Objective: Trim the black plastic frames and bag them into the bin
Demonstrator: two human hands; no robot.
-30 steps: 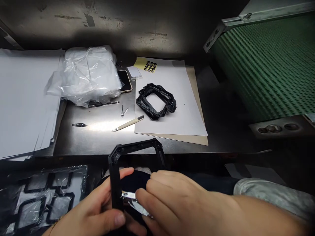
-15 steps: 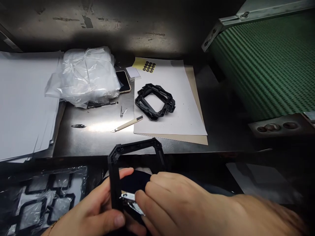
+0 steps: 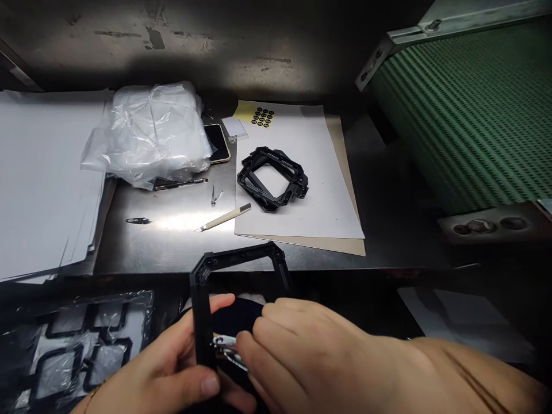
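Observation:
My left hand [image 3: 172, 368] is closed around the left side of a black plastic frame [image 3: 199, 310], which stands upright in front of the bench edge. In my right hand [image 3: 297, 351] is a pair of silver nail clippers [image 3: 225, 341], partly hidden by the fingers. The clippers' tip touches, or nearly touches, the inner edge of the frame's left side. The frame's lower part is hidden behind my hands. Beyond them, several similar black frames [image 3: 271, 206] lie stacked on white paper [image 3: 332, 207].
On the metal bench lie a craft knife [image 3: 224, 218], a pen [image 3: 181, 184], small metal parts [image 3: 214, 196], a phone [image 3: 221, 144] and plastic bags [image 3: 150, 129]. Paper sheets [image 3: 47, 184] are at left, bagged frames [image 3: 77, 345] lower left. A green conveyor belt [image 3: 474, 109] borders the right.
My right hand and the clippers have tilted slightly against the frame, and the right forearm has shifted a little. My left hand and the frame stay almost still.

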